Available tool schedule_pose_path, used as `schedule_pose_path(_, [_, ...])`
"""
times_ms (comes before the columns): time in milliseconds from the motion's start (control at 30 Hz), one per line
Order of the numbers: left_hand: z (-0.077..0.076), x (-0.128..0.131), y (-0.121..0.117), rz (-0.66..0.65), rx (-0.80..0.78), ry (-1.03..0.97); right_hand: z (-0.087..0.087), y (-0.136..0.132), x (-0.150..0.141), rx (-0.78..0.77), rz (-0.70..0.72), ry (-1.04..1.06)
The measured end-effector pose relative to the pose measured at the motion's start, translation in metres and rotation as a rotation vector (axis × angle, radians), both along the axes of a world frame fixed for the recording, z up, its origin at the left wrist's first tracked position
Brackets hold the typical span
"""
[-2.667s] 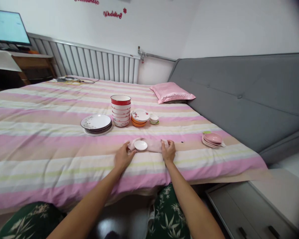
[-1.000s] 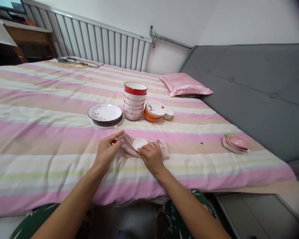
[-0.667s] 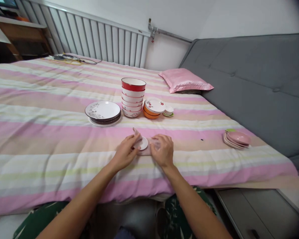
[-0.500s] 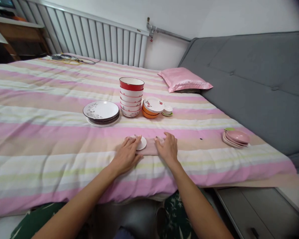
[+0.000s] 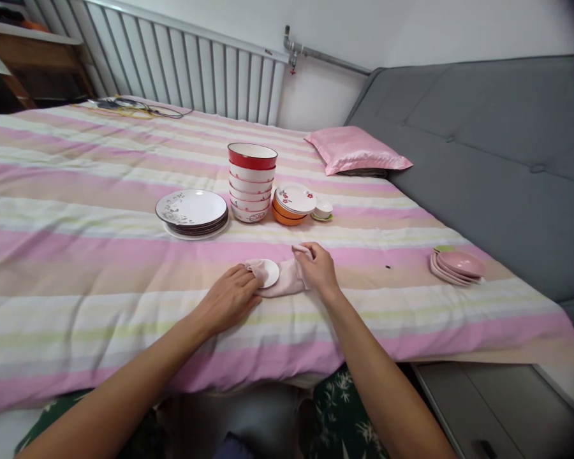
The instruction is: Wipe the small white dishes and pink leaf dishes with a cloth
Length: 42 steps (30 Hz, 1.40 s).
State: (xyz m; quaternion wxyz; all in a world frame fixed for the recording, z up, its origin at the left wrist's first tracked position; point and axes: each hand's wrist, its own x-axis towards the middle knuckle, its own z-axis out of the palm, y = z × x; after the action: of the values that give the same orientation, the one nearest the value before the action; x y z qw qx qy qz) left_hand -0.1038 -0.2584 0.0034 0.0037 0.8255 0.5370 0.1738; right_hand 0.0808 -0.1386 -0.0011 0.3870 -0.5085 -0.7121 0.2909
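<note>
A pale pink cloth (image 5: 289, 275) lies near the bed's front edge, with a small white dish (image 5: 271, 273) resting on its left part. My left hand (image 5: 234, 293) is closed at the cloth's left end, gripping a fold that partly covers the dish. With fingers pinched together, my right hand (image 5: 317, 268) lifts the cloth's right end slightly off the bed. Behind them stand a stack of patterned plates (image 5: 191, 209), a tall stack of white and red bowls (image 5: 252, 185), and orange bowls (image 5: 287, 213) topped by floral plates (image 5: 295, 198).
Small white dishes (image 5: 323, 209) sit beside the orange bowls. Pink dishes (image 5: 459, 264) are stacked at the right. A pink pillow (image 5: 358, 150) lies against the grey headboard (image 5: 483, 140). Cables (image 5: 138, 108) lie at the far left. The bed's front edge is close to my knees.
My right hand has pinched the cloth's right end and raised it a little. My left hand has moved slightly left, closing on the cloth and folding it over the dish's left side.
</note>
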Motion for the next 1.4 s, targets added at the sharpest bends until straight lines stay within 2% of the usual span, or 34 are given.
schedule_pose_path(67, [0.001,0.0,-0.003,-0.001,0.05,0.013,0.008,-0.005,-0.012,0.056,0.091,0.041])
schedule_pose_path(133, [0.002,0.0,-0.004,-0.006,0.093,0.012,0.013,-0.013,-0.022,0.143,0.239,0.018])
schedule_pose_path(233, [0.001,-0.001,-0.005,-0.032,0.126,0.014,0.013,-0.025,-0.029,0.244,0.386,-0.227])
schedule_pose_path(367, [-0.009,-0.002,-0.004,-0.053,0.131,0.041,0.006,-0.03,-0.025,0.336,0.566,-0.528])
schedule_pose_path(467, [-0.015,-0.003,-0.004,-0.031,0.108,0.06,0.005,-0.029,-0.022,0.366,0.6,-0.641])
schedule_pose_path(633, [-0.015,0.001,-0.003,0.012,0.081,0.048,0.014,-0.033,-0.022,0.386,0.546,-0.724])
schedule_pose_path(800, [-0.015,0.004,-0.001,0.016,0.077,0.001,0.017,-0.036,-0.018,0.31,0.535,-0.683])
schedule_pose_path(1000, [-0.015,0.004,-0.001,0.004,0.089,-0.054,0.017,-0.034,-0.008,0.207,0.653,-0.467])
schedule_pose_path(1200, [-0.014,0.002,-0.001,0.021,0.114,-0.063,0.016,-0.038,-0.006,0.144,0.733,-0.36])
schedule_pose_path(1400, [-0.017,0.002,-0.001,0.146,0.115,-0.115,0.006,-0.045,-0.009,0.139,0.773,-0.333])
